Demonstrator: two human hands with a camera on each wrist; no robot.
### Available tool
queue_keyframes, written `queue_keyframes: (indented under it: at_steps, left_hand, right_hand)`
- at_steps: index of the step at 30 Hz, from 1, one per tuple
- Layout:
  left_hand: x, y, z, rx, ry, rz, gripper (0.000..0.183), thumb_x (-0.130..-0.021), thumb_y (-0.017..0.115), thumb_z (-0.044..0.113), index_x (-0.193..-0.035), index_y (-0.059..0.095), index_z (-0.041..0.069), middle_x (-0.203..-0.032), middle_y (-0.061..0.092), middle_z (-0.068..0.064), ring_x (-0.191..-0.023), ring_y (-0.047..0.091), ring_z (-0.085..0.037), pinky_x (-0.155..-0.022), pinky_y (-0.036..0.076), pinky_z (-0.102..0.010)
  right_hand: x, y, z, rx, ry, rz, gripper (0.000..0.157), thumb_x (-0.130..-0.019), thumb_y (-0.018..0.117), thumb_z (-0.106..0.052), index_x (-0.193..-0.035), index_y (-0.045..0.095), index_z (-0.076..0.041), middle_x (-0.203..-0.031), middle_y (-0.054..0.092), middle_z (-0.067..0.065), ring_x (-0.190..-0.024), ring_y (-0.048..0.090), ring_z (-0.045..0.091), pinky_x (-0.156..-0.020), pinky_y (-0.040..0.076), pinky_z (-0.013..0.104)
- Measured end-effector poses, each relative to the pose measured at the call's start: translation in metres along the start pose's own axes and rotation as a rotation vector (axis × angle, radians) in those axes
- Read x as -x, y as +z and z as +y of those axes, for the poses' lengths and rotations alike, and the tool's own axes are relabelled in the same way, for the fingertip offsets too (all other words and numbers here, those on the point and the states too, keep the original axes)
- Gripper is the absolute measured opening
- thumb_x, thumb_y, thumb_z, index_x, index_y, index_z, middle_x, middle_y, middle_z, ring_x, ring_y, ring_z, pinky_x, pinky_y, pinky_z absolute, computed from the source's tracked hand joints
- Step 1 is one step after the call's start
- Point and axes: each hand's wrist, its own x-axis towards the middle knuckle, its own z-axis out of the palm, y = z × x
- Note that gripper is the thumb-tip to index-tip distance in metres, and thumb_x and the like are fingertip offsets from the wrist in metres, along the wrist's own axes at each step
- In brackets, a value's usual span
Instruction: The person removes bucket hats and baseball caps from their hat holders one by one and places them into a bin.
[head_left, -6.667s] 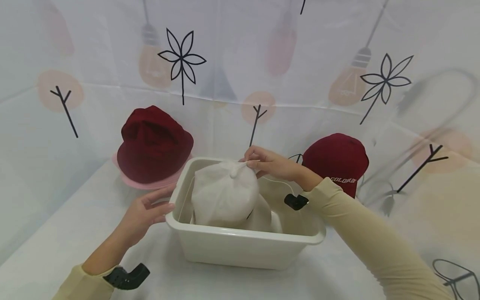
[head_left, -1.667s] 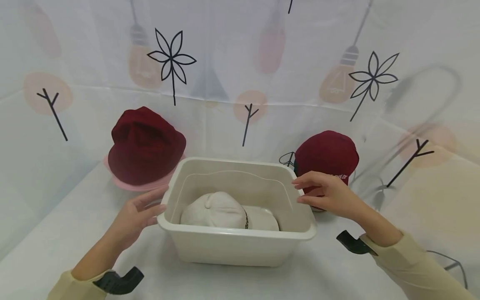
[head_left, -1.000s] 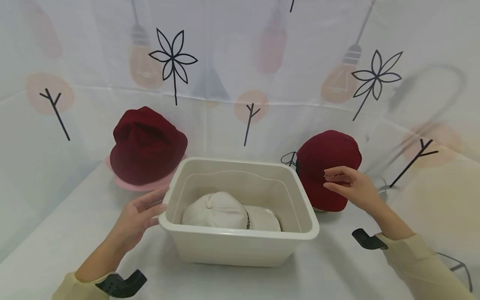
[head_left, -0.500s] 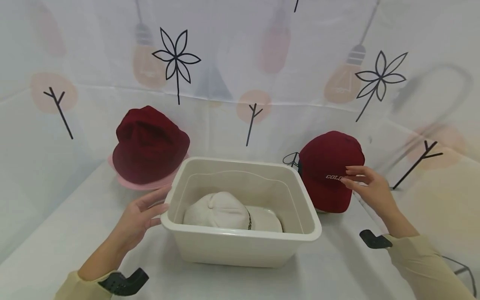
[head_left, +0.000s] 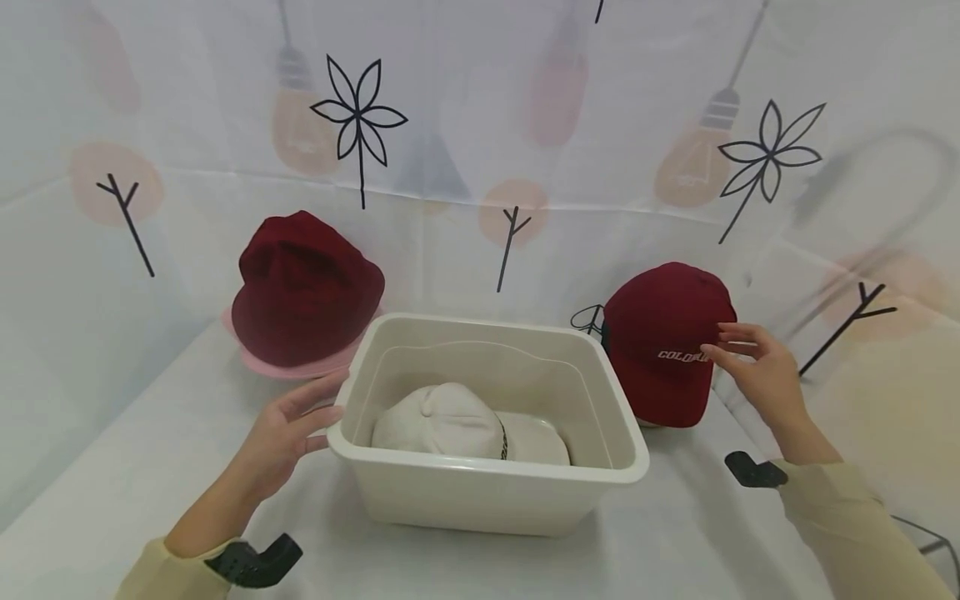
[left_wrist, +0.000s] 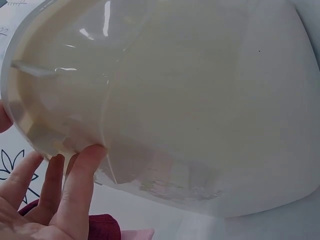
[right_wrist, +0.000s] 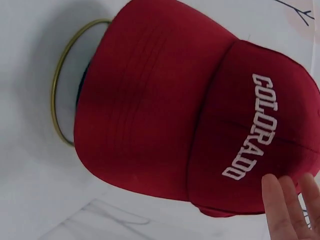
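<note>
A cream plastic tub [head_left: 480, 500] stands in the middle of the head view, with a white cap [head_left: 438, 423] lying inside it, brim to the right. My left hand [head_left: 273, 437] rests against the tub's left end, and in the left wrist view its straight fingers [left_wrist: 75, 195] touch the outer wall below the rim. To the right of the tub, a dark red cap [head_left: 652, 333] with white COLORADO lettering hangs brim down. My right hand [head_left: 768, 379] is at that cap's right side, fingers extended and holding nothing; in the right wrist view the fingertips overlap the crown below the lettering.
Another dark red hat [head_left: 300, 292] sits at the back left over a pink brim [head_left: 273, 367]. A gold ring [right_wrist: 54, 95] shows under the COLORADO cap. Behind hangs a pale printed curtain [head_left: 465, 108], and a white cloth [head_left: 187, 417] covers the table.
Earlier the right hand held the white cap over the tub; now that cap lies inside. The right hand has moved right, past the tub's rim to the COLORADO cap. The left hand stays at the tub.
</note>
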Motion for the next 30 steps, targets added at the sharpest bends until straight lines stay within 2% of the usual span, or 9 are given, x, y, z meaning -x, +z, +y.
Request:
queue_keyframes:
  at_steps: [7, 10, 14, 17, 19, 23, 26, 28, 30]
  left_hand:
    - [0.000, 0.000, 0.001, -0.027, 0.000, -0.001, 0.054, -0.092, 0.058, 0.016, -0.140, 0.039, 0.002, -0.138, 0.043, -0.017, -0.105, 0.056, -0.007, -0.080, 0.051, -0.035]
    - [-0.001, 0.000, 0.001, -0.028, -0.007, -0.002, 0.054, -0.092, 0.058, 0.016, -0.140, 0.039, 0.002, -0.139, 0.042, -0.019, -0.105, 0.056, -0.007, -0.080, 0.050, -0.035]
    - [-0.001, 0.001, 0.002, -0.024, -0.022, 0.006, 0.055, -0.091, 0.059, 0.017, -0.140, 0.039, 0.002, -0.138, 0.043, -0.017, -0.104, 0.056, -0.007, -0.080, 0.051, -0.035]
    - [-0.001, 0.001, 0.003, -0.019, -0.025, 0.009, 0.055, -0.091, 0.060, 0.017, -0.140, 0.039, 0.002, -0.137, 0.045, -0.015, -0.104, 0.057, -0.007, -0.080, 0.051, -0.035]
    - [-0.002, 0.001, 0.002, -0.012, -0.021, 0.007, 0.055, -0.091, 0.060, 0.016, -0.140, 0.039, 0.001, -0.136, 0.047, -0.013, -0.104, 0.057, -0.008, -0.079, 0.051, -0.035]
    - [-0.001, 0.001, 0.002, -0.004, -0.013, 0.001, 0.055, -0.090, 0.060, 0.014, -0.139, 0.039, 0.000, -0.132, 0.050, -0.008, -0.104, 0.057, -0.008, -0.079, 0.051, -0.035]
    - [-0.001, 0.000, 0.002, -0.003, -0.011, -0.002, 0.055, -0.090, 0.060, 0.014, -0.139, 0.039, 0.000, -0.132, 0.051, -0.007, -0.104, 0.057, -0.008, -0.079, 0.051, -0.035]
    - [-0.001, 0.000, 0.002, -0.003, -0.012, -0.002, 0.055, -0.090, 0.060, 0.015, -0.139, 0.039, 0.000, -0.132, 0.051, -0.007, -0.104, 0.057, -0.008, -0.079, 0.051, -0.035]
    - [0.000, 0.000, 0.001, 0.000, -0.014, -0.001, 0.055, -0.090, 0.060, 0.014, -0.139, 0.039, 0.000, -0.132, 0.051, -0.005, -0.104, 0.057, -0.008, -0.079, 0.051, -0.035]
  right_hand:
    - [-0.010, -0.005, 0.004, 0.018, 0.057, -0.006, 0.060, -0.085, 0.068, -0.030, -0.131, 0.046, 0.001, -0.108, 0.053, 0.002, -0.089, 0.048, -0.002, -0.060, 0.043, 0.008]
    - [-0.015, -0.006, 0.004, 0.052, 0.099, -0.031, 0.066, -0.085, 0.066, -0.037, -0.136, 0.042, -0.001, -0.116, 0.051, 0.011, -0.101, 0.051, 0.017, -0.061, 0.041, 0.010]
    - [-0.020, -0.007, 0.004, 0.077, 0.120, -0.062, 0.072, -0.086, 0.064, -0.039, -0.140, 0.036, -0.001, -0.130, 0.042, 0.024, -0.116, 0.040, 0.042, -0.066, 0.040, 0.019]
    - [-0.025, -0.007, 0.007, 0.089, 0.118, -0.085, 0.073, -0.087, 0.063, -0.038, -0.142, 0.033, 0.000, -0.135, 0.037, 0.028, -0.119, 0.036, 0.045, -0.073, 0.041, 0.030]
    - [-0.029, -0.008, 0.009, 0.085, 0.117, -0.105, 0.075, -0.087, 0.063, -0.038, -0.143, 0.030, 0.000, -0.137, 0.034, 0.030, -0.121, 0.034, 0.047, -0.079, 0.044, 0.043]
    - [-0.036, -0.011, 0.014, 0.043, 0.129, -0.162, 0.078, -0.088, 0.061, -0.039, -0.146, 0.022, -0.003, -0.143, 0.024, 0.031, -0.126, 0.026, 0.050, -0.090, 0.035, 0.064]
    - [-0.039, -0.014, 0.016, -0.005, 0.130, -0.209, 0.078, -0.090, 0.059, -0.037, -0.147, 0.018, -0.004, -0.146, 0.017, 0.032, -0.128, 0.023, 0.051, -0.088, 0.047, 0.040]
    - [-0.041, -0.015, 0.016, -0.041, 0.128, -0.239, 0.077, -0.092, 0.057, -0.035, -0.148, 0.015, -0.003, -0.146, 0.015, 0.033, -0.127, 0.024, 0.050, -0.077, 0.050, 0.022]
    - [-0.042, -0.015, 0.016, -0.078, 0.125, -0.272, 0.076, -0.093, 0.055, -0.032, -0.148, 0.011, -0.001, -0.145, 0.014, 0.035, -0.122, 0.039, 0.036, -0.065, 0.047, 0.011]
